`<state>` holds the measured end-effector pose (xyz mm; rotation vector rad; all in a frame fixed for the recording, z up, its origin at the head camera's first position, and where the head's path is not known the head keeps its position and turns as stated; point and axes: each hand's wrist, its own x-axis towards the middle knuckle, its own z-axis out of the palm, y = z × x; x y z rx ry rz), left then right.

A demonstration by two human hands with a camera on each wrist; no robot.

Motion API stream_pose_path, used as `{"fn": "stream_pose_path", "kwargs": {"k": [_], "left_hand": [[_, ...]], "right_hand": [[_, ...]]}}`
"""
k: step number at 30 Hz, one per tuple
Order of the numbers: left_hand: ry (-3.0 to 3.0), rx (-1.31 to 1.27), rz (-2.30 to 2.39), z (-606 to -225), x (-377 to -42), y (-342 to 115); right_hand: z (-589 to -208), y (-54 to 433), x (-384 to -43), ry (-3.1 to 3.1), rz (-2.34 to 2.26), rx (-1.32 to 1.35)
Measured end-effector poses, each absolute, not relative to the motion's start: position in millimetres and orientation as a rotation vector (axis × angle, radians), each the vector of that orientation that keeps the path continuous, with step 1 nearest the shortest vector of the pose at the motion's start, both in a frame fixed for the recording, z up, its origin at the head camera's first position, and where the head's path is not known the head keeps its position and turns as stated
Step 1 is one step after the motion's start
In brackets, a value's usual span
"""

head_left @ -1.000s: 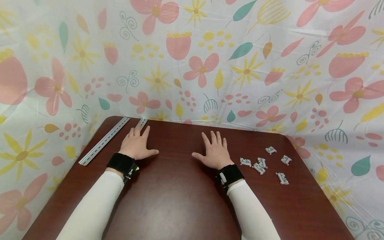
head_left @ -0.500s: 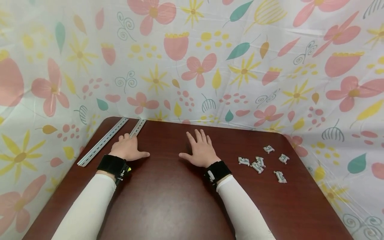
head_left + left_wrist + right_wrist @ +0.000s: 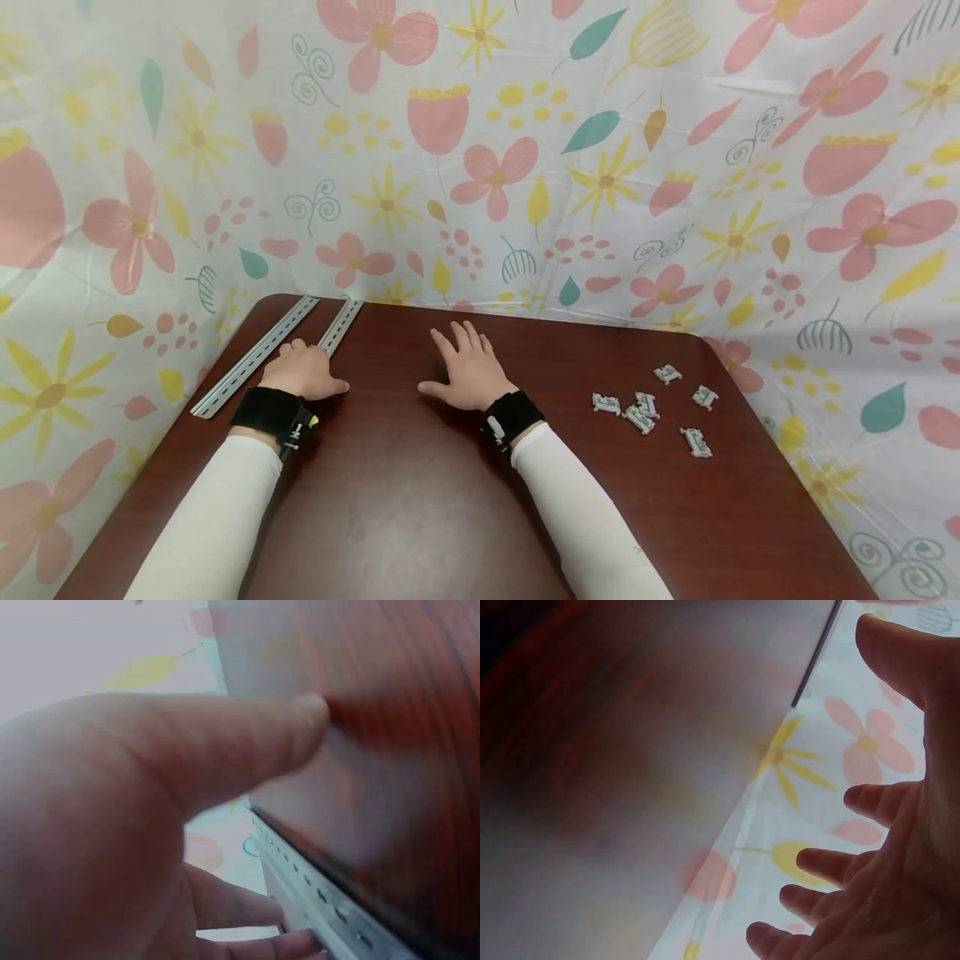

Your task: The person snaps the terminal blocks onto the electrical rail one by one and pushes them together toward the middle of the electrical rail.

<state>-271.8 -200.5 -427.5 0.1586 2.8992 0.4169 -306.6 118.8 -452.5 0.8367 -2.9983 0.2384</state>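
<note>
Head view: your left hand [image 3: 297, 372] is palm-down at the far left of the table [image 3: 420, 508], over the near end of the inner slotted rail [image 3: 342, 323]. Rail runs from under that hand to the far edge. Outer slotted rail [image 3: 255, 358] lies left of it, along the table's left side. Your right hand [image 3: 468, 371] is out over the far middle, fingers spread, nothing in it; can't tell if it touches the surface. Six small pale parts [image 3: 639, 419] lie to its right: three bunched, three spaced farther right. Black bands on both wrists, white sleeves. Floral curtain [image 3: 495, 100] behind.

Left wrist view: your thumb [image 3: 240, 739] sticks out straight, well clear of the fingers [image 3: 232, 904]. Fingertips reach the side of a slotted rail; can't tell if any hook under it. No pinch visible.

Right wrist view: palm and all five digits show, thumb and fingers apart, holding nothing. Tabletop to the left is blurred, curtain beyond.
</note>
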Motion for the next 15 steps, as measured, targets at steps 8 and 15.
{"fn": "stream_pose_path", "kwargs": {"k": [8, 15], "left_hand": [[2.871, 0.185, 0.431, -421.3, -271.1, -217.1], [2.847, 0.146, 0.487, -422.0, -274.1, -223.3]], "right_hand": [[-451.1, 94.0, -314.9, -3.011, 0.178, 0.919], [-449.5, 69.4, -323.7, -2.978, 0.158, 1.049]]}}
